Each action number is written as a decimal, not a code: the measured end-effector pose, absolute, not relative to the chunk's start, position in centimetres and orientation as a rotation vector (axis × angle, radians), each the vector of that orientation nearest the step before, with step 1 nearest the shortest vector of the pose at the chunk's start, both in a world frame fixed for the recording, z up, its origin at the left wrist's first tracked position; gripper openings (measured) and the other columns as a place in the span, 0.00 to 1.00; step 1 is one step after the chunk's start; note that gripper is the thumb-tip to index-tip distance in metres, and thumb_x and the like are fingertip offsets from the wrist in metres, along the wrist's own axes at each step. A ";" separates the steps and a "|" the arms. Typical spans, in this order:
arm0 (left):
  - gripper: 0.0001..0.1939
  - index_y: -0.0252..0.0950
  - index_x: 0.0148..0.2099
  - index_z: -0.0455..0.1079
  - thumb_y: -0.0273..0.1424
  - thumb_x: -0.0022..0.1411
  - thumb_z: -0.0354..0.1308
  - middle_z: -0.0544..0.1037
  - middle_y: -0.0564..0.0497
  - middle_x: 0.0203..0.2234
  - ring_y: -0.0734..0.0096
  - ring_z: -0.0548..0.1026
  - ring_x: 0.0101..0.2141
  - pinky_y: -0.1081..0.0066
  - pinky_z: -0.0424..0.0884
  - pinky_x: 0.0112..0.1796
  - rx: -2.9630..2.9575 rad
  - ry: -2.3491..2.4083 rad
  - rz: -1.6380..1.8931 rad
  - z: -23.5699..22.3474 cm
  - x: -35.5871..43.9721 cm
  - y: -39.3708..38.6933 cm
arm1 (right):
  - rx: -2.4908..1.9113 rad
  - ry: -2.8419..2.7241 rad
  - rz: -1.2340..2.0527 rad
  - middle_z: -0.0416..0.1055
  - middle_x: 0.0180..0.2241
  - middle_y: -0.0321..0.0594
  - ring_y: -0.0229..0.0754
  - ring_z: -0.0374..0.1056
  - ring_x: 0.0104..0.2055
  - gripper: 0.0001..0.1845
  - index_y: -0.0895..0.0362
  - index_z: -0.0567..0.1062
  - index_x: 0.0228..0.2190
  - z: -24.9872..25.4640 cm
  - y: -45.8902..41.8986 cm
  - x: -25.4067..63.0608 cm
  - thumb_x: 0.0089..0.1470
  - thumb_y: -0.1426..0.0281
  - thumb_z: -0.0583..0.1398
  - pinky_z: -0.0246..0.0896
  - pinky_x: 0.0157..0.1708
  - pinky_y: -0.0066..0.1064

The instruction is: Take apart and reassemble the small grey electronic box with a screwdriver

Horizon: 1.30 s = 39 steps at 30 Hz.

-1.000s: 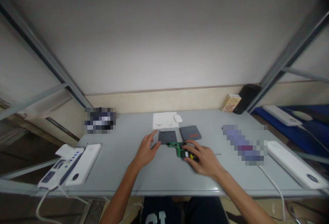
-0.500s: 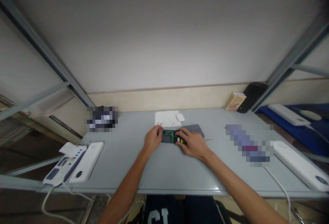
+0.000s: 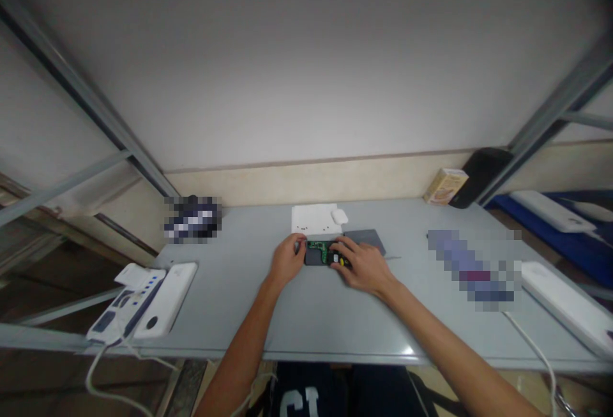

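A green circuit board [image 3: 324, 250] with a black part bearing a yellow spot lies in a dark grey casing half [image 3: 313, 257] on the table. My left hand [image 3: 287, 260] pinches the casing's upper left corner, its fingers curled. From the right, my right hand [image 3: 366, 267] grips the black part of the board between thumb and fingers; its palm hides the casing's right end. Behind that hand lies a flat dark grey cover [image 3: 366, 238], partly hidden. Just beyond the casing, several tiny dark pieces, probably screws, rest on a white sheet [image 3: 311, 214].
A small white rounded case [image 3: 340, 216] sits on the sheet's right edge. Left stand a power strip [image 3: 127, 305] and a white slab-like device [image 3: 167, 302]. A thin rod [image 3: 393, 257], a blurred item [image 3: 467, 267], a yellow box [image 3: 446, 187] and another white device [image 3: 565, 305] are right.
My right hand has carried the circuit board left and away from me, into the casing. My left hand went from open beside the casing to closed on its corner. The view shifted slightly.
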<state>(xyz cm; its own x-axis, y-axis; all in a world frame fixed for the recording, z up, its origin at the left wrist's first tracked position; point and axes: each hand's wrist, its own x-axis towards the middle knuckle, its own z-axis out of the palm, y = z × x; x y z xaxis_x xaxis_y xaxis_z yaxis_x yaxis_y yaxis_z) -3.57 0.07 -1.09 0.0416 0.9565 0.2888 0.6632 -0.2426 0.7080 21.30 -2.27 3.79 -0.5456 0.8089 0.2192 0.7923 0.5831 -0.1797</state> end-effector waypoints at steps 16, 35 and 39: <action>0.15 0.39 0.50 0.77 0.26 0.73 0.50 0.81 0.48 0.44 0.64 0.78 0.46 0.63 0.75 0.50 2.066 1.447 1.060 -1.0 -4.1 0.2 | -1.184 -2.625 0.148 0.74 0.58 0.43 0.48 0.75 0.44 0.17 0.50 0.77 0.51 5.0 -0.7 21.8 0.61 0.64 0.64 0.65 0.47 0.42; 0.28 0.42 0.65 0.66 0.41 0.66 0.63 0.72 0.43 0.61 0.53 0.66 0.62 0.49 0.61 0.64 2.408 1.332 0.871 1.6 -2.5 -2.0 | -1.033 -1.626 -0.112 0.70 0.41 0.46 0.48 0.70 0.45 0.13 0.55 0.78 0.42 10.0 2.2 23.3 0.66 0.62 0.56 0.67 0.47 0.41; 0.38 0.43 0.70 0.60 0.46 0.63 0.66 0.69 0.42 0.65 0.49 0.63 0.66 0.46 0.54 0.65 2.575 1.235 0.673 2.0 -1.5 -2.2 | -1.194 -1.340 0.019 0.66 0.27 0.37 0.42 0.64 0.29 0.20 0.56 0.76 0.38 7.6 2.6 23.4 0.69 0.59 0.49 0.60 0.32 0.34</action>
